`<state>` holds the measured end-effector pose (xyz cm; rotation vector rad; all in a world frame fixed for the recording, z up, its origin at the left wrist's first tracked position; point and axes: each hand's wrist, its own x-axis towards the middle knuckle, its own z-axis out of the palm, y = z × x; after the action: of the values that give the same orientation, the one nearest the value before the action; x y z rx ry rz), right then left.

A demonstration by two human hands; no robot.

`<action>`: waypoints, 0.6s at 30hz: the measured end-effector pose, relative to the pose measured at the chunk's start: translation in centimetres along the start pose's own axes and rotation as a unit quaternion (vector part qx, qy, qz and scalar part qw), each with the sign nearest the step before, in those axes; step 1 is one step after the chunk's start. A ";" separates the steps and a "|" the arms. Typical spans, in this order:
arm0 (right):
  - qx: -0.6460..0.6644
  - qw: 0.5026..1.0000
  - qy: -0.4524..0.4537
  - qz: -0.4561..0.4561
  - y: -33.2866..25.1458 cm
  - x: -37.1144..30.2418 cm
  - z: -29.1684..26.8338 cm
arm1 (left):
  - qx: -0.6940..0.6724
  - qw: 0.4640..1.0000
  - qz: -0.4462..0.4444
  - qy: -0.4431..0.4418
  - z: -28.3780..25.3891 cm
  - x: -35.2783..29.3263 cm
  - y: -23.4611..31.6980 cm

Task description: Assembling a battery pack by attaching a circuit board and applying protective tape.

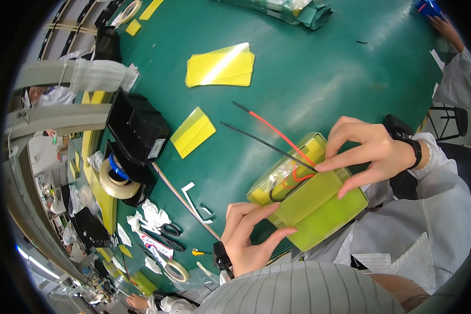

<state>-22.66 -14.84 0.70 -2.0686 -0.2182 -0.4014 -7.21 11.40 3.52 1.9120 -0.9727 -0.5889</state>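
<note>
A battery pack [260,192] wrapped in yellow sheets lies near the table's front edge, with red wires [277,131] and black wires [256,141] coming out of it. On its near side is a translucent yellow-green sheet [309,199]. My left hand [251,235] grips the sheet's left end, index finger on the far edge and thumb on the near one. At the right end my right hand [369,152] holds it the same way, its index fingertip beside the wires. The underside of the pack is hidden.
Yellow sheets [220,68] and a smaller pair [192,133] lie beyond the pack. At left are black bins [136,125], tape rolls [118,180], scissors [170,236] and white scraps [154,214]. A co-worker's hand [447,31] touches a blue object at far right.
</note>
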 end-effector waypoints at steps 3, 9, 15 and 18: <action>-0.003 1.000 0.006 -0.007 0.0 0.1 0.1 | 0.002 1.000 0.006 0.000 -0.2 -0.1 0.2; -0.002 1.000 0.010 -0.010 0.2 0.1 0.5 | -0.004 1.000 -0.013 -0.011 -0.4 -0.1 0.1; -0.007 1.000 0.003 -0.006 -0.2 0.2 0.4 | -0.004 1.000 -0.019 -0.014 -0.5 -0.1 0.3; -0.007 1.000 0.006 -0.008 -0.1 0.2 0.4 | -0.004 1.000 0.007 -0.027 -0.5 -0.1 -0.2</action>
<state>-22.44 -14.43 0.64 -2.0788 -0.2246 -0.4265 -6.86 11.80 3.63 1.8895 -1.0147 -0.6376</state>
